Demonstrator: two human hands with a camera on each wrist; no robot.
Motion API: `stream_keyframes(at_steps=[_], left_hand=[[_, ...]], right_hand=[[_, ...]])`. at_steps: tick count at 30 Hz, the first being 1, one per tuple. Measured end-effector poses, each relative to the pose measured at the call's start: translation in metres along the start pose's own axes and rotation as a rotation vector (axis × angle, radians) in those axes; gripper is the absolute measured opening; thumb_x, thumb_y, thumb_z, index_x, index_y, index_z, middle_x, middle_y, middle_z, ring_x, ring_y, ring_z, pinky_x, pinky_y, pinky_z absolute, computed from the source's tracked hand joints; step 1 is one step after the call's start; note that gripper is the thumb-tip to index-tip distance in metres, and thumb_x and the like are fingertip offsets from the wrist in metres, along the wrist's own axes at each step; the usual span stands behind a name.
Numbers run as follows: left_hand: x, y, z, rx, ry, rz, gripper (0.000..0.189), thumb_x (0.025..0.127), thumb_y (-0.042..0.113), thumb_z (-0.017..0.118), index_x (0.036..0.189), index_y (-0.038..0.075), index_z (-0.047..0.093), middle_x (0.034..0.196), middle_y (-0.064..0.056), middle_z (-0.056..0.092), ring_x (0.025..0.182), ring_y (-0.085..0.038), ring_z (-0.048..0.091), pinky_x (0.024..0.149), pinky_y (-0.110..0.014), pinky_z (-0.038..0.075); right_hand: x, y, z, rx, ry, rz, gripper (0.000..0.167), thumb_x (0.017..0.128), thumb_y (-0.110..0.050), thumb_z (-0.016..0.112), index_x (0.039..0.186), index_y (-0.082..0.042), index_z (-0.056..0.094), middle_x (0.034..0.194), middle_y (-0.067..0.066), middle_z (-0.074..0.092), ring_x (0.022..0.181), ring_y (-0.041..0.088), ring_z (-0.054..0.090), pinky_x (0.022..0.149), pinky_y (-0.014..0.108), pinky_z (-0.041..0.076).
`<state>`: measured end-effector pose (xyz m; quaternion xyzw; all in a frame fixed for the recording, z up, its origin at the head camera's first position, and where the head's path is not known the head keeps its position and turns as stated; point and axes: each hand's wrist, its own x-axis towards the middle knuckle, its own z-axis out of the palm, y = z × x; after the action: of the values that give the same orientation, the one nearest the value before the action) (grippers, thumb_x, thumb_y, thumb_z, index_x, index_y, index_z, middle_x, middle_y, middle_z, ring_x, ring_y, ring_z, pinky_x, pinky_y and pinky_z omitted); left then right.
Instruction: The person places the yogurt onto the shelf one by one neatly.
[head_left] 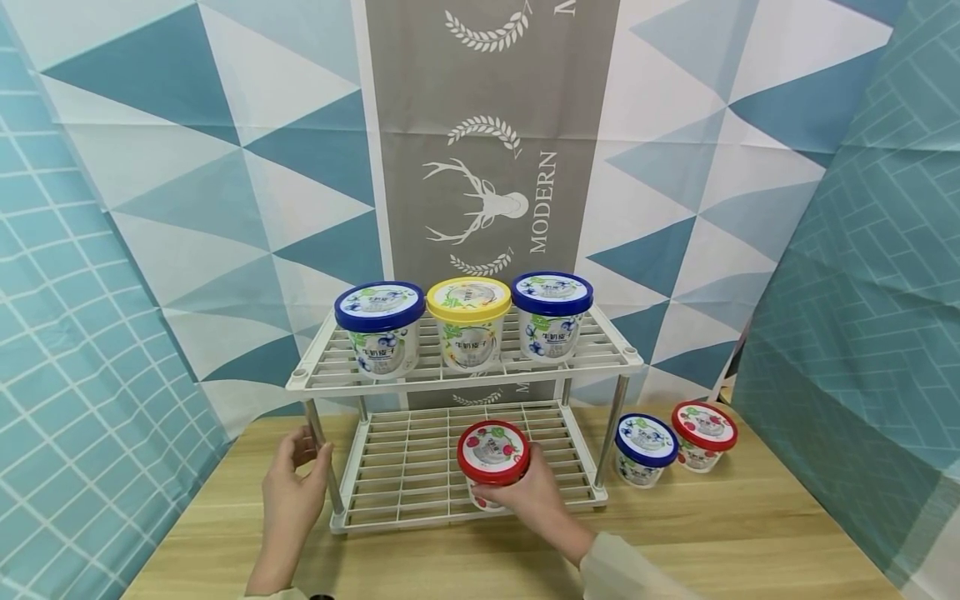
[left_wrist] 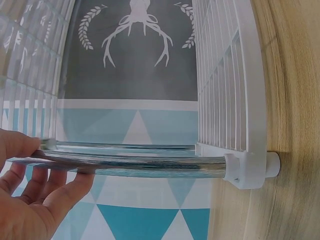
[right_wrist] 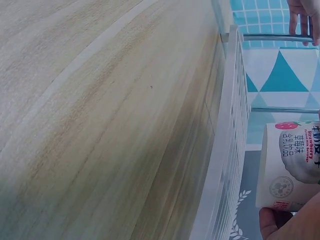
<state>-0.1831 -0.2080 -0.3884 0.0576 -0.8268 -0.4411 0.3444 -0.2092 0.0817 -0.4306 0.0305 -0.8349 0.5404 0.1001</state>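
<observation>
My right hand [head_left: 528,492] grips a white tub with a red lid [head_left: 493,452], strawberries printed on it, over the lower shelf [head_left: 408,467] of a white two-tier rack. In the right wrist view the held tub [right_wrist: 292,165] appears sideways, "Strawberry" on its label, its base close to the shelf slats. At the rack's front left, my left hand [head_left: 295,483] holds a metal post [left_wrist: 150,165], thumb on one side and fingers on the other. Along the upper shelf [head_left: 480,382] stand a blue-lidded tub [head_left: 381,329], a yellow-lidded tub [head_left: 470,323] and another blue-lidded tub [head_left: 552,317].
To the right of the rack, a smaller blue-lidded tub [head_left: 645,450] and a red-lidded tub [head_left: 703,435] stand side by side on the wooden table [head_left: 720,533]. A patterned cloth [head_left: 300,167] hangs behind the rack. The rack's front right post [head_left: 613,429] rises near my right hand.
</observation>
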Motion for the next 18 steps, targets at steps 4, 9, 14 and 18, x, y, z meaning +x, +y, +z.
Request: stream_keyframes(at_steps=[4,9,14,18], left_hand=[[0.0,0.0,0.0001,0.003,0.002,0.001,0.027,0.089,0.008,0.062,0.113,0.001,0.054,0.099,-0.017,0.064,0.078,0.021,0.039,0.06,0.003,0.038],[-0.0003,-0.0009,0.0005,-0.002,0.009,0.007,0.027,0.088,0.007,0.062,0.113,0.0,0.055,0.098,-0.018,0.064,0.078,0.021,0.039,0.06,0.002,0.038],[-0.0002,-0.0005,0.0007,-0.005,0.007,0.005,0.027,0.088,0.006,0.062,0.113,0.0,0.055,0.098,-0.018,0.064,0.078,0.021,0.04,0.06,0.002,0.038],[0.0001,0.0006,-0.0001,0.022,0.008,-0.002,0.029,0.088,0.008,0.063,0.115,0.001,0.055,0.098,-0.017,0.065,0.078,0.02,0.04,0.062,-0.003,0.04]], right_hand=[[0.0005,0.0007,0.0022,0.009,-0.004,-0.002,0.091,0.054,-0.035,0.09,0.123,-0.002,0.043,0.114,0.012,0.058,0.107,0.028,0.057,0.09,0.044,0.05],[0.0007,0.0004,0.0053,0.035,-0.011,0.005,0.093,0.054,-0.034,0.09,0.126,-0.001,0.041,0.116,0.013,0.057,0.108,0.028,0.056,0.09,0.044,0.049],[0.0018,0.0,0.0078,0.055,-0.013,0.01,0.097,0.054,-0.035,0.09,0.129,-0.002,0.039,0.118,0.012,0.056,0.11,0.028,0.055,0.091,0.044,0.049],[0.0042,-0.0012,0.01,0.06,-0.006,-0.008,0.097,0.054,-0.037,0.09,0.13,-0.005,0.04,0.119,0.01,0.057,0.11,0.026,0.055,0.092,0.043,0.049]])
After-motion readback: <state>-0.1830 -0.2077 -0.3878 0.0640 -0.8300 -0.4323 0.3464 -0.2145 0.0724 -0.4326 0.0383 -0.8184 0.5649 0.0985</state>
